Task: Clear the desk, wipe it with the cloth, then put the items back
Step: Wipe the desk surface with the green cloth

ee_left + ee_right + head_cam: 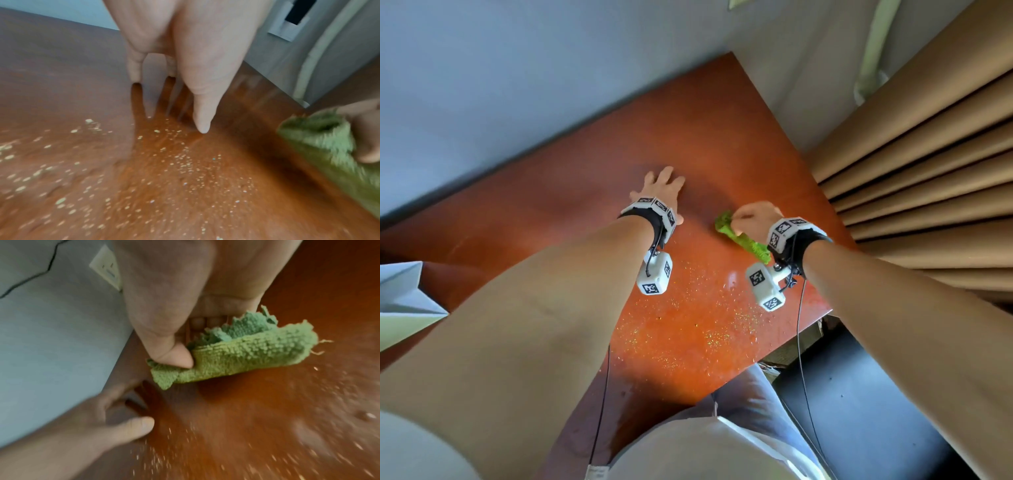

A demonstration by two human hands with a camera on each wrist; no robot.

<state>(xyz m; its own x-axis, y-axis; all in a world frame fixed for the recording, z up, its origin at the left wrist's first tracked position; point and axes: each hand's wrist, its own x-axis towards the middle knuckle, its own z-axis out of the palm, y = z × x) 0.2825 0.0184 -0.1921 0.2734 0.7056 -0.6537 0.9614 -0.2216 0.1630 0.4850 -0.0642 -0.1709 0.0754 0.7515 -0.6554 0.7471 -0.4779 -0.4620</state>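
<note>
Crumbs point(688, 329) speckle the desk's point(571, 212) near edge, my left hand point(659, 192) lies flat with fingers spread mid-desk, and toward the right edge my right hand point(755, 219) pinches the bunched green cloth point(739, 236) against the wood; soft, light, floppy, so I'd grip the wad.

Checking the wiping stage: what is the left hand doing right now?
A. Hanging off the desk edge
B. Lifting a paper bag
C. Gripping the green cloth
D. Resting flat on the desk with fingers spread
D: the left hand lies flat on the desk, fingers spread, while the right hand grips the green cloth.
</note>
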